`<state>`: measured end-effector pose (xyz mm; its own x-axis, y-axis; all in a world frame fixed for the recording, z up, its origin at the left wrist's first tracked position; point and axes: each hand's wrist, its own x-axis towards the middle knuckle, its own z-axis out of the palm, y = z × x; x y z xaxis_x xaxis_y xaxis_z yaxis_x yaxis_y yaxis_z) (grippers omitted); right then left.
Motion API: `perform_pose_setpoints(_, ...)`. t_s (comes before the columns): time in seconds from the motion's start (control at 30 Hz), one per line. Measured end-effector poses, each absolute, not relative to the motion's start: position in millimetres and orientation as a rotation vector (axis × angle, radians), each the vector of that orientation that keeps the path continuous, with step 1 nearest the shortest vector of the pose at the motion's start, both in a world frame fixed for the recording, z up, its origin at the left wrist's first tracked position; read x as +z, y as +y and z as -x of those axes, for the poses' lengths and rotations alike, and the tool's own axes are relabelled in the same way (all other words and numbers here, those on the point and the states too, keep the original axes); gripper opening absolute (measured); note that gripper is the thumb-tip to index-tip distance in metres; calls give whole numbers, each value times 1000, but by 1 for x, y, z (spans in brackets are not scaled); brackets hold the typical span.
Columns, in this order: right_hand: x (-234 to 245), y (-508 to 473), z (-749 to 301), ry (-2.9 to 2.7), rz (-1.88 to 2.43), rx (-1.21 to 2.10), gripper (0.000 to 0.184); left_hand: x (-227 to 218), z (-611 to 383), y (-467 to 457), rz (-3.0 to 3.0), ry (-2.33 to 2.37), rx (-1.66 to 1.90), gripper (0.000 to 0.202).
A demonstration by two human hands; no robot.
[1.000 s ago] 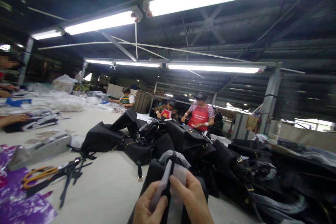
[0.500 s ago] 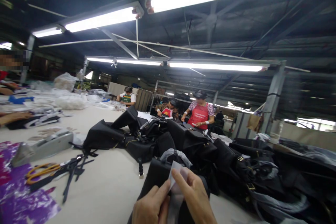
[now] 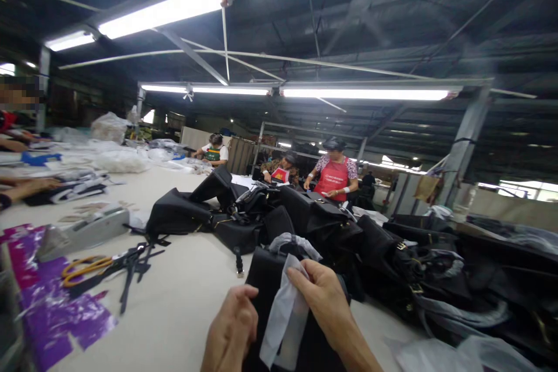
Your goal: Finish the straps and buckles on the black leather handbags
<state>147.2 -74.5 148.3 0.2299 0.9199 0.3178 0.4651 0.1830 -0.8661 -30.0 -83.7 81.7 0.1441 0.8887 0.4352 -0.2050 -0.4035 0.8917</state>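
At the bottom centre my right hand (image 3: 321, 293) pinches the top of a pale translucent strip of wrapping (image 3: 284, 314) that hangs down in front of a black bag (image 3: 265, 270). My left hand (image 3: 233, 328) is closed beside the strip's left edge, against the bag; what its fingers hold is hidden. The bag stands on a pale worktable (image 3: 187, 296), at the near end of a heap of black bags (image 3: 314, 226).
Orange-handled scissors (image 3: 82, 267) and black straps (image 3: 135, 264) lie to the left, by a grey tool (image 3: 82, 229) and purple plastic sheet (image 3: 52, 302). More black bags fill the right side. A person in a red apron (image 3: 333, 177) and others work at the far end.
The camera tilted down a little. My right hand has drawn the pale strip up and out so it hangs longer, while my left hand dropped lower and closed against the bag.
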Motion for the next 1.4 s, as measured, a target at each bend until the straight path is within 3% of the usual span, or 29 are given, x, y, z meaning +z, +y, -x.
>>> perform_pose_setpoints(0.2,156,-79,-143,-1379,1407,635,35,111,10,-68,-1326,615,984,62)
perform_pose_setpoints(0.43,154,-84,-142,-1245,1316,767,38,96,-3,-70,-1272,548,960,47)
perform_pose_setpoints(0.6,152,-88,-142,-1179,1258,880,43,98,-7,-71,-1275,649,873,50)
perform_pose_setpoints(0.73,150,-90,-144,-1206,1242,797,41,97,-3,-73,-1357,634,937,42)
perform_pose_setpoints(1.0,142,-82,-149,-1332,1282,643,40,99,-6,-61,-1226,517,1004,57)
perform_pose_setpoints(1.23,141,-82,-147,-1312,1390,493,30,105,-15,-63,-1476,793,1172,30)
perform_pose_setpoints(1.4,141,-91,-146,-1186,1211,882,42,108,-13,-65,-1415,806,1160,27)
